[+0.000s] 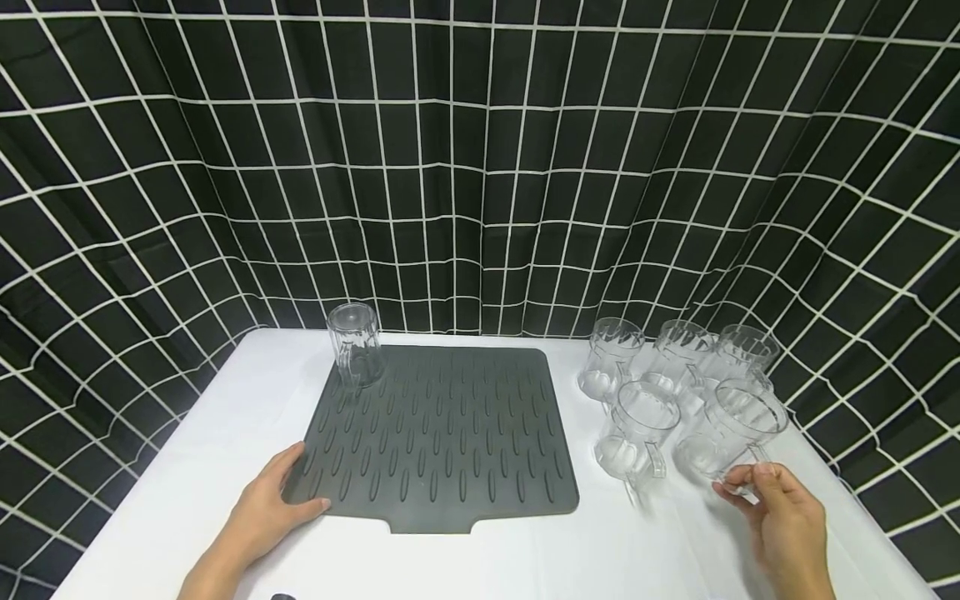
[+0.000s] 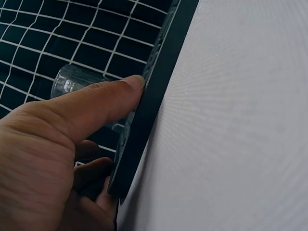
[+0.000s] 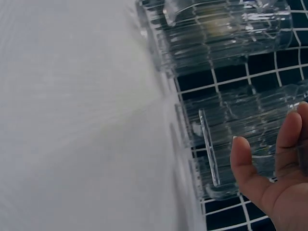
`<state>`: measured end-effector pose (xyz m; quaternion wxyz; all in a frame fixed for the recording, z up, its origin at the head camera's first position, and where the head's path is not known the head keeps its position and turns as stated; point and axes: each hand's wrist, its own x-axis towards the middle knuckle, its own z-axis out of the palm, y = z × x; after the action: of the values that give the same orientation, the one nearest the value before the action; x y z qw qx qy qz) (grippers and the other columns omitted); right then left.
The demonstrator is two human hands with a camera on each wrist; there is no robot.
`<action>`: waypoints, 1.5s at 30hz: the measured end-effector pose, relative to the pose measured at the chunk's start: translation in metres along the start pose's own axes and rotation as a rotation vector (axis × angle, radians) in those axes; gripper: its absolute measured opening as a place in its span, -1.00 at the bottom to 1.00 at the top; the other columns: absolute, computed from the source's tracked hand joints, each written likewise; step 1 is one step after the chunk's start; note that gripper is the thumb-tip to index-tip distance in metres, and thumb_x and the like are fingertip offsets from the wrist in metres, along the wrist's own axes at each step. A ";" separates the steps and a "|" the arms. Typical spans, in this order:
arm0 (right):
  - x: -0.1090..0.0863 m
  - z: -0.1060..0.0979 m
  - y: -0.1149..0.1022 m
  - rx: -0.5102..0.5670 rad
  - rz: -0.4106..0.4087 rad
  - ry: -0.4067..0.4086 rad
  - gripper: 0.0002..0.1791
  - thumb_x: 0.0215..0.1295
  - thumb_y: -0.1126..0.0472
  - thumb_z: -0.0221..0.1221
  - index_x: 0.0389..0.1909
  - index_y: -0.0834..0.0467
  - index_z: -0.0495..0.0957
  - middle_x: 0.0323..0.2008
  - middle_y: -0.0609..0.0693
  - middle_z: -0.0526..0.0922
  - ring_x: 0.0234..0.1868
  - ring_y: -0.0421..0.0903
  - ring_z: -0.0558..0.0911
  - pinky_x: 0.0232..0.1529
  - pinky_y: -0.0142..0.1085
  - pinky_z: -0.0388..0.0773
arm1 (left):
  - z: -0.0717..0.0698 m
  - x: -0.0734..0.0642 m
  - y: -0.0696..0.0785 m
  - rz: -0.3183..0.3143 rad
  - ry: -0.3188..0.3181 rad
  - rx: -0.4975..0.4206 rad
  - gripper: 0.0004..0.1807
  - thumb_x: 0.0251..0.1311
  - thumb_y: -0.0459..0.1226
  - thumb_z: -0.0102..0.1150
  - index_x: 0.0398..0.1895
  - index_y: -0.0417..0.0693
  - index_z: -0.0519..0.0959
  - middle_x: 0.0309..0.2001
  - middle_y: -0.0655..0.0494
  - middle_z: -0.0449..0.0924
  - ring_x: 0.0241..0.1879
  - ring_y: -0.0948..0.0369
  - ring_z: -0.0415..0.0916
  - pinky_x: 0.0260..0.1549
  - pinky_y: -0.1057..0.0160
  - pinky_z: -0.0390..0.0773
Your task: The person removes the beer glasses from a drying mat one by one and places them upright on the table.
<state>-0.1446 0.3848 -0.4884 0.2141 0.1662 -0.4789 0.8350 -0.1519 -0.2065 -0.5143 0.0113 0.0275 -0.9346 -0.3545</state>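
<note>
My left hand (image 1: 266,504) rests at the near left corner of a dark grey drying mat (image 1: 442,433). In the left wrist view its straight thumb (image 2: 113,98) lies on the mat's edge and the other fingers are beside the corner. My right hand (image 1: 783,517) is at the handle of the nearest right clear glass mug (image 1: 731,429), which stands upright on the table. In the right wrist view the thumb and fingers (image 3: 242,149) are spread apart around the handle side. Another clear mug (image 1: 356,346) stands upside down on the mat's far left corner.
Beside the right-hand mug stands another upright clear mug (image 1: 637,429), its handle facing forward. Behind them is a row of clear mugs (image 1: 611,358), close together. A white cloth (image 1: 525,558) covers the table. Black curtains (image 1: 450,167) with a white grid surround it.
</note>
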 end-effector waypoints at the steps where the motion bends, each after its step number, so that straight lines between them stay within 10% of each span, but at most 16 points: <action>1: 0.000 -0.001 0.001 -0.014 0.002 0.001 -0.68 0.51 0.47 -0.23 -0.39 0.52 0.42 -0.38 0.24 0.60 -0.28 -0.01 0.62 -0.24 -0.16 0.70 | 0.000 0.000 0.000 0.001 0.001 0.002 0.14 -0.12 0.06 0.47 0.45 -0.26 0.10 0.42 -0.28 0.06 0.33 -0.27 0.09 0.26 -0.24 0.15; 36: -0.004 -0.010 0.010 -0.076 0.103 0.036 -0.66 0.53 0.40 -0.20 -0.38 0.46 0.47 -0.37 0.19 0.64 -0.32 -0.04 0.64 -0.26 -0.20 0.70 | -0.001 0.001 0.000 -0.005 -0.019 0.017 0.11 -0.10 0.03 0.47 0.44 -0.29 0.11 0.43 -0.29 0.04 0.35 -0.27 0.04 0.27 -0.26 0.10; 45: 0.000 -0.006 -0.003 -0.480 0.287 0.428 -0.69 0.47 0.15 0.05 -0.37 0.30 0.58 -0.43 -0.02 0.67 -0.36 -0.20 0.64 -0.41 -0.40 0.65 | 0.000 0.000 0.001 0.000 -0.003 0.020 0.13 -0.10 0.05 0.47 0.45 -0.26 0.10 0.43 -0.25 0.05 0.35 -0.25 0.05 0.28 -0.23 0.10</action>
<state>-0.1440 0.3911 -0.4890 0.2230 -0.1366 -0.6245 0.7360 -0.1521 -0.2059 -0.5134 0.0097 0.0268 -0.9382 -0.3449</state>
